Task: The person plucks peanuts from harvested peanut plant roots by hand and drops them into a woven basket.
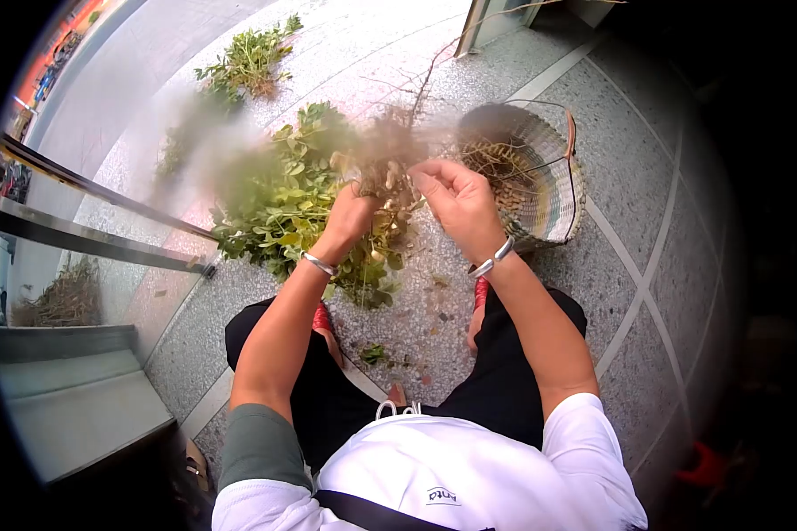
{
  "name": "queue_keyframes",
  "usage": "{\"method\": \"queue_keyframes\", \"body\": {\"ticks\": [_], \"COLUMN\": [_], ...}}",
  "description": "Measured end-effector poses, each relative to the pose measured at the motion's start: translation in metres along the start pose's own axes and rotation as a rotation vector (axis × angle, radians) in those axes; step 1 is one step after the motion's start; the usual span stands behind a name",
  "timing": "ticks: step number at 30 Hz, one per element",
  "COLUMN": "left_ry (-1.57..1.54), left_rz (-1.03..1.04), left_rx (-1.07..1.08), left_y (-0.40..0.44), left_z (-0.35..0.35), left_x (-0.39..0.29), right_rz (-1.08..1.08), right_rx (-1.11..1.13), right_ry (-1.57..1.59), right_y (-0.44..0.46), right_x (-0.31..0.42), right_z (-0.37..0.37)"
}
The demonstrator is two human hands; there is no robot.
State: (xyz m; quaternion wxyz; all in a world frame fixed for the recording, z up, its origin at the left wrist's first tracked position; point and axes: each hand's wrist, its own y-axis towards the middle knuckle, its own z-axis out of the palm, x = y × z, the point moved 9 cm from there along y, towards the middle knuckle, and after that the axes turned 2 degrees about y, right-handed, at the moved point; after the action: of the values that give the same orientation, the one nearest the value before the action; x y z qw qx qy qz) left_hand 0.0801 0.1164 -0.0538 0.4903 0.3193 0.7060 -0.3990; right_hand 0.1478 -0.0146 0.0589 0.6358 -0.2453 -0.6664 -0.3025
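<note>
In the head view my left hand (354, 212) is closed round the stems of a leafy plant, just below its roots. The plant's tangled brown roots (391, 164), with pale peanut pods among them, lie between my hands. My right hand (456, 202) is at the right side of the roots, thumb and fingertips pressed together; what they pinch, if anything, is too small to make out. Green leafy plants (283, 199) spread to the left and below my left hand. A blurred smear covers part of the leaves and roots.
A woven basket (553, 190) with a handle, pods and root strands inside, stands right of my right hand. Another leafy bunch (252, 62) lies farther off. A metal-framed glass door (106, 234) is at the left. Leaf scraps (374, 354) lie between my feet.
</note>
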Motion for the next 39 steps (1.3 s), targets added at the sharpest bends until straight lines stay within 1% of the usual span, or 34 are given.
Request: {"method": "queue_keyframes", "body": {"ticks": [2, 4, 5, 7, 8, 10, 11, 14, 15, 18, 19, 21, 22, 23, 24, 26, 27, 28, 30, 31, 32, 36, 37, 39], "left_ry": [-0.113, 0.115, -0.017, -0.002, 0.015, 0.063, 0.086, 0.013, 0.091, 0.161, 0.205, 0.037, -0.046, 0.021, -0.084, -0.051, -0.096, -0.201, -0.234, -0.246, -0.293, -0.293, -0.305, -0.304], "left_rz": [0.107, 0.061, 0.148, 0.179, 0.199, 0.171, 0.155, 0.167, 0.108, 0.218, 0.174, 0.157, 0.149, 0.031, -0.021, -0.074, -0.062, -0.103, -0.117, -0.145, -0.157, -0.158, -0.163, -0.153], "left_rx": [0.018, 0.039, 0.057, 0.046, 0.033, -0.01, -0.032, -0.106, -0.092, -0.085, -0.079, -0.094, -0.102, -0.148, -0.152, -0.175, -0.147, -0.22, -0.157, -0.183, -0.122, -0.106, -0.108, -0.081], "left_y": [0.011, 0.003, 0.021, 0.015, 0.015, 0.009, 0.007, 0.01, 0.009, 0.016, 0.02, 0.024, 0.019, 0.01, 0.018, 0.028, 0.022, 0.005, 0.003, 0.003, 0.01, -0.001, -0.001, -0.002], "left_z": [0.01, 0.012, 0.017, 0.018, 0.017, 0.01, 0.007, -0.008, -0.013, -0.015, -0.016, -0.015, -0.016, -0.029, -0.039, -0.054, -0.054, -0.051, -0.046, -0.046, -0.044, -0.038, -0.035, -0.028], "left_x": [0.016, 0.008, 0.036, 0.026, 0.023, 0.017, 0.015, 0.016, 0.017, 0.02, 0.027, 0.033, 0.019, 0.014, 0.032, 0.046, 0.034, 0.011, 0.006, 0.009, 0.023, 0.006, 0.005, 0.001], "right_rz": [-0.033, -0.006, -0.016, -0.029, -0.035, -0.046, -0.063, 0.051, 0.136, 0.257, 0.253, 0.247, 0.243, 0.181, 0.226, 0.32, 0.323, 0.346, 0.372, 0.402, 0.424, 0.382, 0.391, 0.288], "right_rx": [-0.077, -0.057, -0.067, -0.083, -0.087, -0.094, -0.054, 0.245, 0.327, 0.437, 0.452, 0.501, 0.524, 0.596, 0.578, 0.544, 0.503, 0.439, 0.329, 0.285, 0.244, 0.109, 0.092, 0.083], "right_ry": [-0.418, -0.462, -0.499, -0.571, -0.555, -0.522, -0.454, -0.208, -0.103, -0.039, -0.038, 0.018, 0.047, 0.093, 0.171, 0.326, 0.448, 0.556, 0.735, 0.737, 0.735, 0.38, 0.385, 0.279], "right_y": [0.002, 0.003, 0.003, 0.001, 0.001, 0.001, 0.0, -0.01, -0.014, -0.021, -0.023, -0.029, -0.034, -0.04, -0.042, -0.044, -0.036, -0.028, -0.019, -0.016, -0.012, -0.007, -0.008, -0.004], "right_x": [0.005, -0.011, -0.01, -0.004, -0.004, -0.005, -0.004, -0.001, -0.008, -0.011, -0.012, -0.001, 0.007, 0.018, 0.023, 0.03, 0.02, 0.011, 0.009, -0.005, -0.018, -0.031, -0.032, -0.032], "right_z": [-0.007, -0.003, -0.003, -0.001, 0.0, 0.0, 0.005, 0.023, 0.03, 0.034, 0.035, 0.041, 0.044, 0.05, 0.047, 0.04, 0.032, 0.024, 0.016, 0.01, 0.004, -0.003, -0.001, 0.001]}}
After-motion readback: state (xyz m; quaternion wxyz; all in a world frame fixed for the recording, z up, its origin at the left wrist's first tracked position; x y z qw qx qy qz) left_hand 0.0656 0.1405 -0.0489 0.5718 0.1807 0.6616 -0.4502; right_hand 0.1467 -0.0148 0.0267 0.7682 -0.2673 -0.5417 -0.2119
